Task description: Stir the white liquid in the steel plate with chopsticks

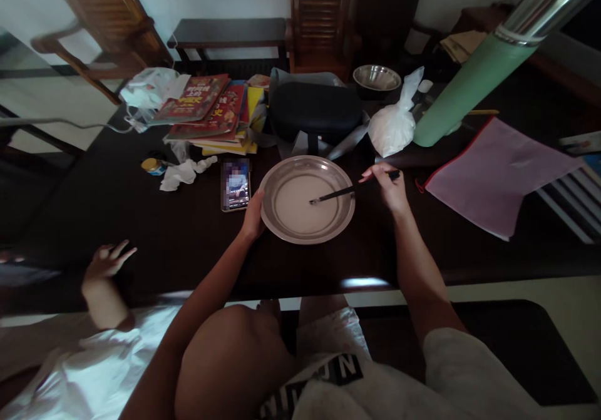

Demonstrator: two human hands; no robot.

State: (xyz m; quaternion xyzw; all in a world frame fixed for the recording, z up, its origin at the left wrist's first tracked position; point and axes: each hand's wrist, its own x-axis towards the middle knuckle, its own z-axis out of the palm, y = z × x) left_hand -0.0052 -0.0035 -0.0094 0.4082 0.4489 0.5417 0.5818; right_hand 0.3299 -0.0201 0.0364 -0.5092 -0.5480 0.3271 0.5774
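A round metal basin (267,220) rests on the dark table with a pale, milky layer (300,210) in it. At its left side my left hand (254,216) is closed on the rim, the thumb on top and the other fingers hidden. My right hand (387,185), to the right of the basin, grips black chopsticks (345,190) near their upper end. They slant across the right rim, and their light-coloured tips reach the milky layer near the middle. Whether one or two sticks are held is hard to tell.
A phone (236,185) lies left of the basin, crumpled tissue (178,174) and books (206,110) beyond. Behind stand a black case (314,107), a tied bag of white powder (392,129) and a green bottle (474,88). Another person's hand (106,263) is at left.
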